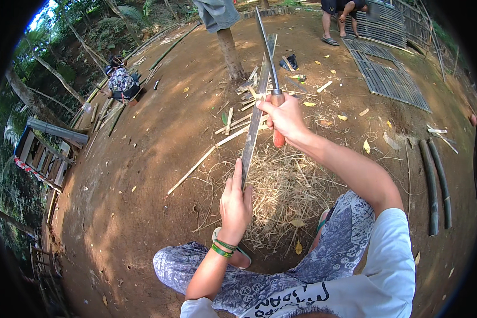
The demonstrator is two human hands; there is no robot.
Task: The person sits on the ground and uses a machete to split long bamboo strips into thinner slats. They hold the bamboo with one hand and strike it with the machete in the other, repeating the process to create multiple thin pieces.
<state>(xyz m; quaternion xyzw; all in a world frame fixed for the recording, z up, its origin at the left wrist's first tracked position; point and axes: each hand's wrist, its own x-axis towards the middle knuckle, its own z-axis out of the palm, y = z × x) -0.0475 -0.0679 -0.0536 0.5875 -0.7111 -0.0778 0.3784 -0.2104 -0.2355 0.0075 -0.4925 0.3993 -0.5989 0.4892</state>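
Observation:
My right hand (pixel 287 117) is closed round the wooden, red-ended handle of a machete (pixel 272 64), its long blade pointing up and away from me. A long flat bamboo strip (pixel 252 137), dark on its face, runs forward between my knees. My left hand (pixel 235 209) grips its near end, with the index finger stretched along it. Further up, the thumb of my right hand lies against the strip beside the machete handle. Beneath both hands, a heap of pale bamboo shavings (pixel 281 188) covers the ground between my feet.
Cut bamboo slats (pixel 238 124) lie scattered ahead, near a thin tree trunk (pixel 230 55). Two dark poles (pixel 433 188) rest at right, below woven bamboo panels (pixel 389 79). One person (pixel 123 85) crouches far left; another bends over (pixel 344 16) at far right.

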